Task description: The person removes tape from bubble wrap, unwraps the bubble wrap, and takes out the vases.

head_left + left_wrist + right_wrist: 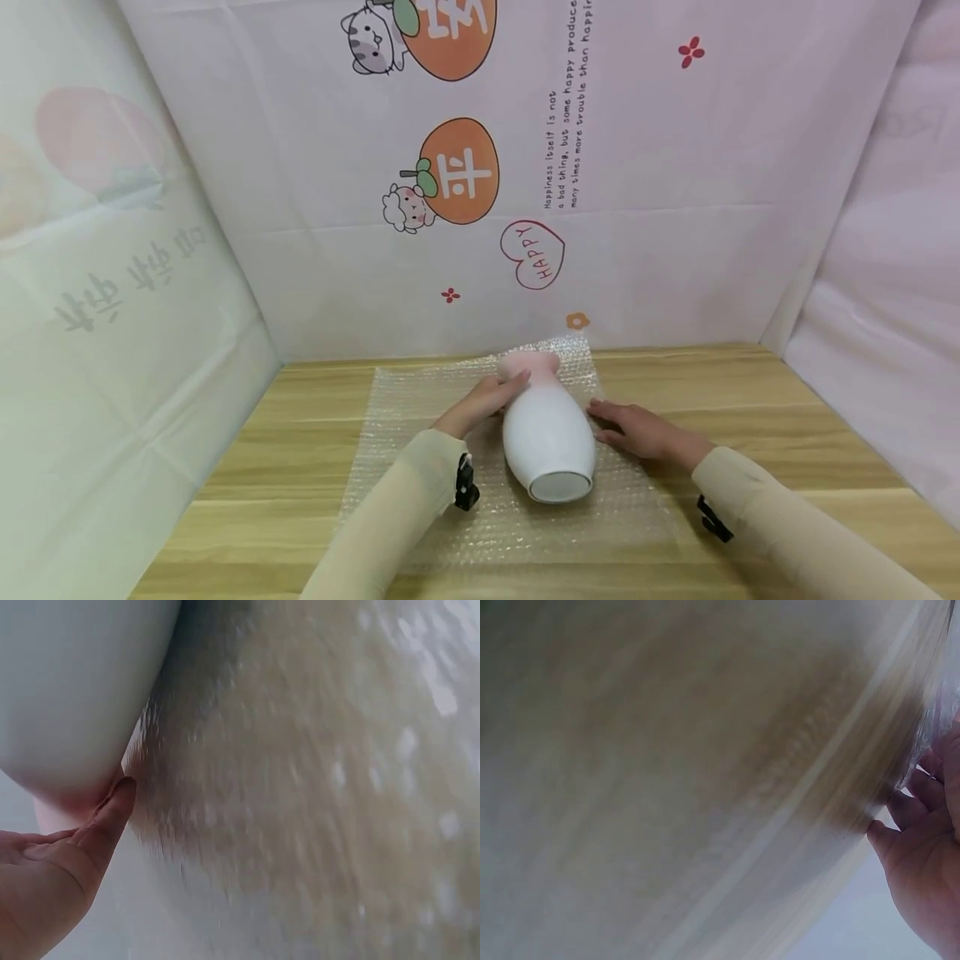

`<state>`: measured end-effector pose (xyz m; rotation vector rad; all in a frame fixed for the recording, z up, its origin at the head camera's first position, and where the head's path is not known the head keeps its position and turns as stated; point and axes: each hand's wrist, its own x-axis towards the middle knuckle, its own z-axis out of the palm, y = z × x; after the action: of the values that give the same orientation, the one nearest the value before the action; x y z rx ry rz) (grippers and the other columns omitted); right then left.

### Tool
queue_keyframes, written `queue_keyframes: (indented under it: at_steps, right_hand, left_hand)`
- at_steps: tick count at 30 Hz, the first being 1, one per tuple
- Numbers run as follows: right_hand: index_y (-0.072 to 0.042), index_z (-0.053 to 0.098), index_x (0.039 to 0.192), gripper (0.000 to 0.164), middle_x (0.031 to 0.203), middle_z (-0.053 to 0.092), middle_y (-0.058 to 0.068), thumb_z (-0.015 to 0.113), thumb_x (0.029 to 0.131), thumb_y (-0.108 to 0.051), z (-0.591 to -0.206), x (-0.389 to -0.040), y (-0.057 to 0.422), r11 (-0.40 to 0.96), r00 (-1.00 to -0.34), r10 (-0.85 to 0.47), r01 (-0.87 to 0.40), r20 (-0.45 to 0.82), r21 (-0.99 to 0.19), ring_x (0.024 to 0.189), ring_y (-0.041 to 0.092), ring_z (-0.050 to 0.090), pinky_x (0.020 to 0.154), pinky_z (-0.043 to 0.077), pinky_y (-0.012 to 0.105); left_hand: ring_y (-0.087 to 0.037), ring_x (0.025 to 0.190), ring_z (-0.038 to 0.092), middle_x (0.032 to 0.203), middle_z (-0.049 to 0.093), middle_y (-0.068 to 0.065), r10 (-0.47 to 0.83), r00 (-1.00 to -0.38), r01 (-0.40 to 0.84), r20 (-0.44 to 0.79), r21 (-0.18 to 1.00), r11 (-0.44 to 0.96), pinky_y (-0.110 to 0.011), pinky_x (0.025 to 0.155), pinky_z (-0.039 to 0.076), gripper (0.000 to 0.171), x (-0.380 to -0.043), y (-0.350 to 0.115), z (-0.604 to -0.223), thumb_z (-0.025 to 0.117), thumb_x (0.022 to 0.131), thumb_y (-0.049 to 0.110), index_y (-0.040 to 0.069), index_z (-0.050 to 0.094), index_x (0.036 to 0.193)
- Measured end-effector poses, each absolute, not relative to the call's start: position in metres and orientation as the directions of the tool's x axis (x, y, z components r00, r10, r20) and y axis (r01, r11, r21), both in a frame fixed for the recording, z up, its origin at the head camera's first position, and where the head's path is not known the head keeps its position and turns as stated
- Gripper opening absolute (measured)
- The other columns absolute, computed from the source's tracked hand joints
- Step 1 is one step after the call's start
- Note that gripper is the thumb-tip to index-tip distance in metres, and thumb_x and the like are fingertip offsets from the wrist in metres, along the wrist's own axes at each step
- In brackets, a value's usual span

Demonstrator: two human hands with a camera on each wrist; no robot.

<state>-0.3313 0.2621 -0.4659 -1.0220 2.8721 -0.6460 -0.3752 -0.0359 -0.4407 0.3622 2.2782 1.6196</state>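
Note:
A white vase (549, 433) with a pinkish neck lies on its side, its base facing me, on a sheet of clear bubble wrap (420, 433). My left hand (483, 402) holds the vase at the neck, thumb on top; the left wrist view shows the fingers reaching beneath it. To the right of the vase, my right hand (637, 429) touches the right edge of the bubble wrap, with thumb and forefinger apart. In the right wrist view, fingertips (904, 806) meet the wrap and table surface at the frame's right side; the rest is blurred.
The wrap lies on a wood-grain table (750, 400). Behind it stands a white printed cloth (660, 250), with more cloth hanging at the left (112, 400) and right. A small black camera (466, 483) is worn on the left wrist, another (714, 518) on the right.

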Motion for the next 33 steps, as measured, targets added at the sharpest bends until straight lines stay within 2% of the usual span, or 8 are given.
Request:
queue_keyframes:
  at_steps: [6, 9, 18, 21, 26, 33]
  right_hand:
    - [0.009, 0.047, 0.137, 0.047, 0.142, 0.042, 0.029, 0.057, 0.099, -0.016, -0.464, -0.331, 0.261, 0.705, -0.788, -0.607, -0.595, 0.106, -0.386, 0.130, 0.046, 0.039, 0.104, 0.031, 0.057]
    - [0.010, 0.047, 0.137, 0.047, 0.142, 0.042, 0.029, 0.057, 0.099, -0.015, -0.463, -0.331, 0.260, 0.708, -0.789, -0.605, -0.594, 0.105, -0.383, 0.130, 0.046, 0.039, 0.104, 0.032, 0.057]
    - [0.010, 0.047, 0.137, 0.047, 0.141, 0.042, 0.030, 0.057, 0.098, -0.015, -0.462, -0.332, 0.260, 0.708, -0.787, -0.609, -0.596, 0.100, -0.379, 0.129, 0.046, 0.040, 0.103, 0.032, 0.057]
    - [0.010, 0.047, 0.137, 0.047, 0.141, 0.042, 0.030, 0.057, 0.099, -0.015, -0.462, -0.332, 0.259, 0.709, -0.788, -0.608, -0.594, 0.098, -0.381, 0.129, 0.046, 0.040, 0.104, 0.032, 0.057]
    - [0.010, 0.046, 0.137, 0.048, 0.141, 0.042, 0.030, 0.057, 0.099, -0.016, -0.462, -0.332, 0.260, 0.711, -0.792, -0.604, -0.587, 0.093, -0.387, 0.129, 0.046, 0.040, 0.103, 0.032, 0.057]
    - [0.009, 0.046, 0.138, 0.048, 0.142, 0.041, 0.029, 0.056, 0.099, -0.016, -0.462, -0.331, 0.261, 0.719, -0.799, -0.596, -0.576, 0.083, -0.389, 0.130, 0.046, 0.039, 0.104, 0.032, 0.057]
  left_hand:
    - [-0.024, 0.106, 0.061, 0.114, 0.064, -0.010, 0.352, -0.922, -0.078, -0.161, 0.968, 0.236, -0.042, 0.094, 0.047, 0.080, -0.378, -0.029, -0.443, 0.060, 0.084, 0.066, -0.002, 0.056, 0.128]
    - [-0.025, 0.107, 0.061, 0.115, 0.063, -0.011, 0.331, -0.925, -0.122, -0.185, 0.972, 0.202, -0.041, 0.094, 0.047, 0.086, -0.380, -0.025, -0.443, 0.064, 0.081, 0.066, -0.002, 0.051, 0.133]
    - [-0.025, 0.094, 0.065, 0.104, 0.066, -0.011, 0.291, -0.934, -0.177, -0.210, 0.975, 0.134, -0.040, 0.086, 0.051, 0.076, -0.383, -0.016, -0.444, 0.070, 0.081, 0.058, -0.002, 0.057, 0.124]
    - [-0.025, 0.093, 0.065, 0.104, 0.065, -0.011, 0.287, -0.933, -0.186, -0.216, 0.974, 0.127, -0.040, 0.086, 0.051, 0.076, -0.383, -0.013, -0.445, 0.072, 0.079, 0.059, 0.000, 0.057, 0.124]
    - [-0.024, 0.097, 0.063, 0.110, 0.063, -0.008, 0.298, -0.933, -0.165, -0.203, 0.975, 0.149, -0.043, 0.088, 0.049, 0.080, -0.381, -0.011, -0.444, 0.070, 0.078, 0.063, 0.007, 0.051, 0.133]
    - [-0.028, 0.098, 0.063, 0.113, 0.062, -0.008, 0.316, -0.910, -0.252, -0.268, 0.963, 0.091, -0.048, 0.084, 0.050, 0.084, -0.373, -0.007, -0.440, 0.072, 0.076, 0.064, 0.015, 0.046, 0.139]
